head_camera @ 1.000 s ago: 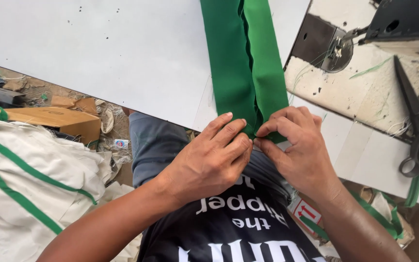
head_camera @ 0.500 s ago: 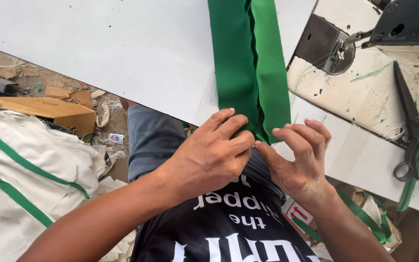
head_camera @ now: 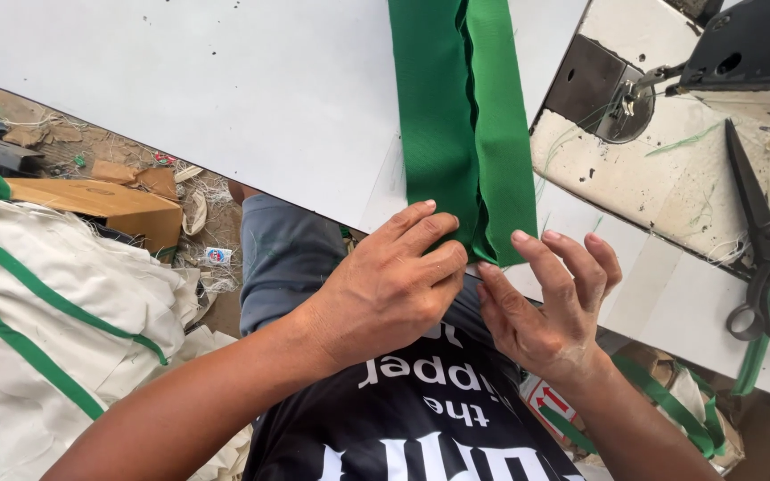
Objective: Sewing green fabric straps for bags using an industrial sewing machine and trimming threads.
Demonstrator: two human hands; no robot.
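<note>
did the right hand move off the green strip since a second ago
Yes. The right hand has opened and drawn back from the end of the green fabric strip, fingers spread, while the left hand stays pinching it.

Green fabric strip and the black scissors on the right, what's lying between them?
In the head view, between the green fabric strip and the black scissors lies the sewing machine's worn white bed, with its dark needle plate and loose green threads.

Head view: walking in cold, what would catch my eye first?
A folded green fabric strip runs down the middle of the white table. At its near end the left hand pinches the fabric, while the right hand is open beside it, fingers spread. To the right, black scissors lie on the worn sewing machine bed.
</note>
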